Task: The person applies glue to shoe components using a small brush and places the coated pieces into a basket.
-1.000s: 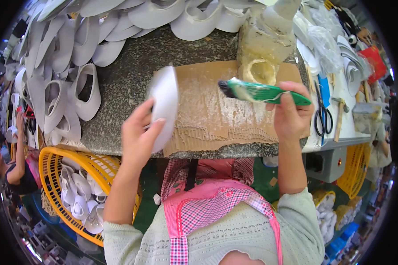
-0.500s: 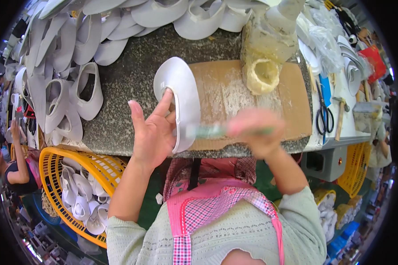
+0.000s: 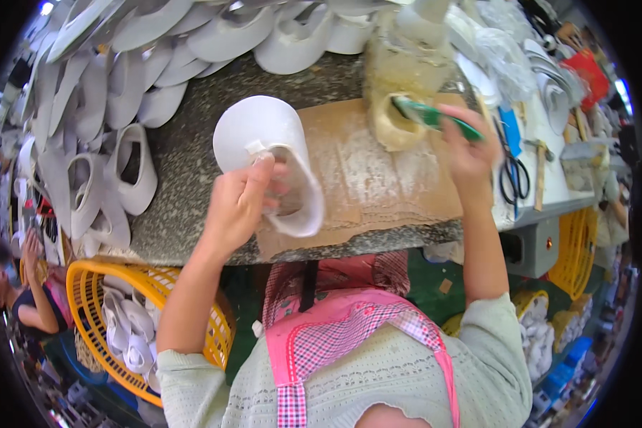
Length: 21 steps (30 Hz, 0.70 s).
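My left hand [image 3: 239,203] pinches the edge of a white shoe upper [image 3: 260,128] between thumb and fingers, beside its opening. The upper's rounded toe faces away from me, over the stone slab and the cardboard's left edge. Closed round a green-handled brush [image 3: 442,120], my right hand [image 3: 472,150] is at the yellowed container [image 3: 389,135] at the back of the cardboard. The brush's far end dips into the container's round mouth, so its bristles are hidden.
Many white shoe uppers [image 3: 125,93] crowd the back and left of the speckled slab [image 3: 171,160]. Brown cardboard [image 3: 349,185] lies in front of me. Black scissors [image 3: 513,178] and a hammer [image 3: 542,167] lie right. A yellow basket [image 3: 85,267] holds uppers at lower left. Another person sits far left.
My right hand has carried the brush from beside the upper to the container's mouth. My left hand has gone from spread fingers inside the upper to a pinch, and the upper has turned.
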Tool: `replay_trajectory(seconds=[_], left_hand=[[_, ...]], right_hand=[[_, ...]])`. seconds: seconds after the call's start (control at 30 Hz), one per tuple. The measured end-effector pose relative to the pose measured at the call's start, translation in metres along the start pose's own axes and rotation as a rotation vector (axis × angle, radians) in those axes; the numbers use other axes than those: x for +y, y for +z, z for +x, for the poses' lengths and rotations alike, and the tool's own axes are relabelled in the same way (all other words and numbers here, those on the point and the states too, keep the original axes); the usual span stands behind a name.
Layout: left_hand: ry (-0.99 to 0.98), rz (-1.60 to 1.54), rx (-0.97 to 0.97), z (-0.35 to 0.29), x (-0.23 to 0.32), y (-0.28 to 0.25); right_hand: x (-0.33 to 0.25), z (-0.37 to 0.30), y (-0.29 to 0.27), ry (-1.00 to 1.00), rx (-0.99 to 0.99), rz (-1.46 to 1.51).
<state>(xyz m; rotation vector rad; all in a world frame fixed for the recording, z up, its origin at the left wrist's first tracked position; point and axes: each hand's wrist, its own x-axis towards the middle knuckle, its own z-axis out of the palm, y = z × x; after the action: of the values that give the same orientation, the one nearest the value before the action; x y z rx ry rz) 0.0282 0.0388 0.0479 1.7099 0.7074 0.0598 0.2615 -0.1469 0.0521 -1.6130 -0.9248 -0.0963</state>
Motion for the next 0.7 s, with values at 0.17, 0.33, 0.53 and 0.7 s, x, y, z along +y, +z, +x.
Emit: replay_trajectory(seconds=[0.17, 0.33, 0.53, 0.7], left_hand=[[0.459, 0.507, -0.144, -0.014, 0.023, -0.005], [0.856, 1.090, -0.174, -0.003, 0.002, 0.022], [0.606, 0.896, 0.193, -0.018, 0.014, 0.033], [0.079, -0.015, 0.088, -0.002, -0.007, 0.041]], right_hand=[[0.014, 0.015, -0.029, -0.058, -0.200, -0.016], [0.044, -0.003, -0.059, 0.117, 0.047, 0.381], [0.020, -0.033, -0.045, 0.205, -0.034, 0.496], [-0.004, -0.040, 0.026, 0.159, -0.080, 0.651]])
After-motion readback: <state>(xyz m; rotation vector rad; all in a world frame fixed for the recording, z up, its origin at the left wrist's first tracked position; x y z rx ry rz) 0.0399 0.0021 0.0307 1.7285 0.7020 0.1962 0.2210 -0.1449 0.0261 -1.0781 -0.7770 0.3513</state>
